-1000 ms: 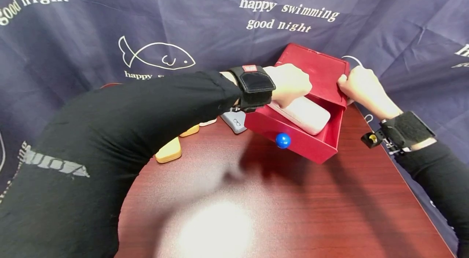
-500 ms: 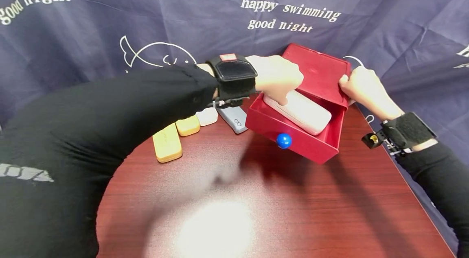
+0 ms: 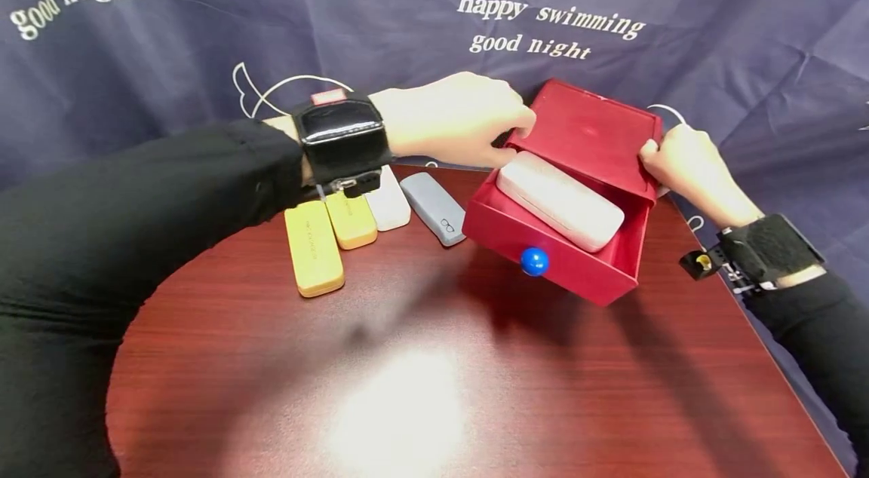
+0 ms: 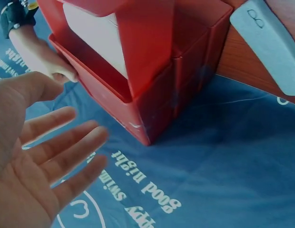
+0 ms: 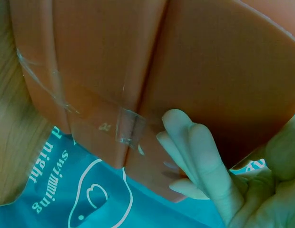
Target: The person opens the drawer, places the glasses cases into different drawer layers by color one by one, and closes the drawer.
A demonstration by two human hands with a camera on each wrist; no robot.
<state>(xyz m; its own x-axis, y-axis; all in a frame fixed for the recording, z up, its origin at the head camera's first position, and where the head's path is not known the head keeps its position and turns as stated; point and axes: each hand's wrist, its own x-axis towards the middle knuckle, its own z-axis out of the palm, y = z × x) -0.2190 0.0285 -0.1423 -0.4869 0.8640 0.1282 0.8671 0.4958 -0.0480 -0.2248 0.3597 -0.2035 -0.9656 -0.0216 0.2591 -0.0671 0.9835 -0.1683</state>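
A red box point(image 3: 553, 274) with a blue knob point(image 3: 534, 261) on its front stands on the table, its red lid point(image 3: 597, 133) tilted up at the back. Inside lies a pale pink glasses case point(image 3: 562, 200), set at a slant. My right hand point(image 3: 694, 170) grips the lid's right edge, thumb on the front face; in the right wrist view its fingers point(image 5: 204, 156) lie against the other red side. Beside the box's far left corner is my left hand point(image 3: 455, 118). The left wrist view shows its fingers point(image 4: 66, 147) spread, with nothing held.
Left of the box lie a grey-blue glasses case point(image 3: 434, 206), a white case point(image 3: 389, 200) and two yellow cases point(image 3: 314, 248), partly under my left forearm. A dark blue printed cloth point(image 3: 407, 26) hangs behind the reddish wooden table point(image 3: 543, 395).
My left hand has come off the pink glasses case and moved left and up to the box's corner. The case stays in the box. My right hand keeps its grip on the lid.
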